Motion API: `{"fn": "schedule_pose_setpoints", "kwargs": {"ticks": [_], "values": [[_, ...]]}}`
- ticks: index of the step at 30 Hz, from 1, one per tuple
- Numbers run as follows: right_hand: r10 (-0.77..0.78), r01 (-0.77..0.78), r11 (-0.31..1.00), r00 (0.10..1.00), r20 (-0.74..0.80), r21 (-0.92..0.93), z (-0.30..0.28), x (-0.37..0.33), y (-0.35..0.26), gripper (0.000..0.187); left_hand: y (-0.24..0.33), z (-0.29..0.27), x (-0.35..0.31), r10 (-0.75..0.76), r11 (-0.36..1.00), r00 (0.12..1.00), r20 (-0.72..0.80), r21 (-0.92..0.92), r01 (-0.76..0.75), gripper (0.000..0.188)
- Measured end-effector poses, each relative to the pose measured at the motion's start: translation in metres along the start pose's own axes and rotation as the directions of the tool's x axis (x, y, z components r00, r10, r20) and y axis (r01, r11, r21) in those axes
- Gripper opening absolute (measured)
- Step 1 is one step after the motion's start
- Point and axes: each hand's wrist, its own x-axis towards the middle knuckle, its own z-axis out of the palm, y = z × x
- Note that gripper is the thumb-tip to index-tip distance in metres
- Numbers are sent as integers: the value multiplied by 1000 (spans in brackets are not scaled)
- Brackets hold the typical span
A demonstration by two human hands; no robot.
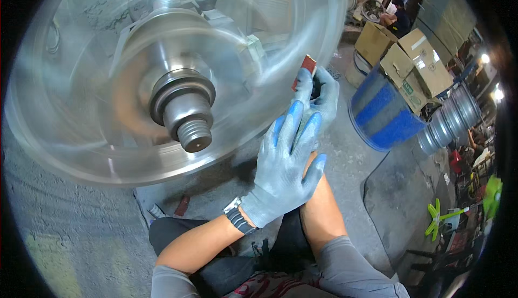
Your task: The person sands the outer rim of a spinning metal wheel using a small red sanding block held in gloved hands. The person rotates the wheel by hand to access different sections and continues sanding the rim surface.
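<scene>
Spinning disc [108,136], a big pale metal wheel blurred by its turning, fills the view from nine o'clock to one o'clock, mounted on a dark hub with a threaded shaft [189,120] pointing out toward the person. Its rim sweeps past the hands at about one o'clock from the middle of the picture.

At three o'clock stands a blue barrel [380,112], with cardboard boxes [418,68] stacked just behind it at two o'clock, well apart from the wheel. Grey concrete floor [350,157] lies beneath all of it.

Both hands wear grey gloves with blue tips. The left hand [283,168] lies flat across the right wrist, fingers [294,117] spread and released, gripping nothing; it seems placed there to steady the other arm against the pull of the turning metal. The right hand [321,95] reaches forward, its fingers clenched around a small red block [306,68], held up against the disc's rim at twelve o'clock from the hand, probably so the edge rubs against it as it passes.

A small watch band [236,217] sits on the left wrist.
</scene>
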Motion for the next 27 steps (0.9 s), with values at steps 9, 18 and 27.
{"fn": "schedule_pose_setpoints", "kwargs": {"ticks": [9,18,27], "values": [[-72,72,997,996,45,16,1,-2,4,19,-4,-2,-2,10,999,1000,-21,-39,-11,78],[-140,141,990,989,43,-31,3,-7,-4,21,-5,-7,-6,4,1000,1000,-21,1,-4,80],[-169,173,980,984,51,-93,4,-8,-14,20,-9,-12,-10,9,1000,1000,-18,20,-8,80]]}}
